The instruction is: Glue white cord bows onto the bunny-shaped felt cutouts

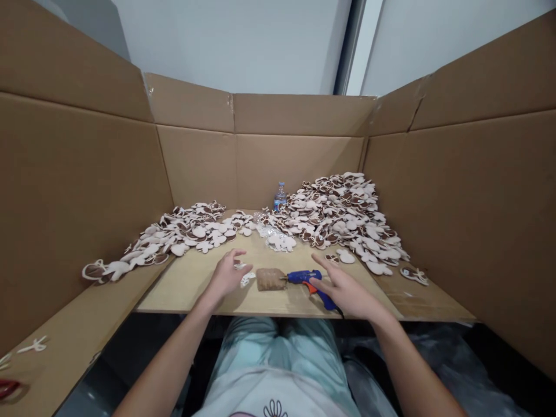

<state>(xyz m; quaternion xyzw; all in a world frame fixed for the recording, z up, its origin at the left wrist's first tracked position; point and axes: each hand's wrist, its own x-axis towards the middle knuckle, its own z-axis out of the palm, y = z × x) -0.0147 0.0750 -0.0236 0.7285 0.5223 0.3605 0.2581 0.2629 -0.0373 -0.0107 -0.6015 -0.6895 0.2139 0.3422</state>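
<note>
A blue glue gun (299,277) with an orange trigger lies on the board, its nozzle over a brown pad (269,280). Above its handle, my right hand (345,289) has its fingers stretched out and apart, gripping nothing; whether it touches the handle I cannot tell. To the left of the pad, my left hand (226,275) is curved with thumb and fingers apart. Beside and partly behind those fingers is a small white piece (247,279), lying on the board as far as I can see.
White-and-brown flat pieces with cord bows form a large heap (339,211) at right and a lower one (191,231) at left. A water bottle (280,197) and clear plastic bag (273,233) stand between. Cardboard walls (299,156) surround the board. Red-handled tool (7,388) lies lower left.
</note>
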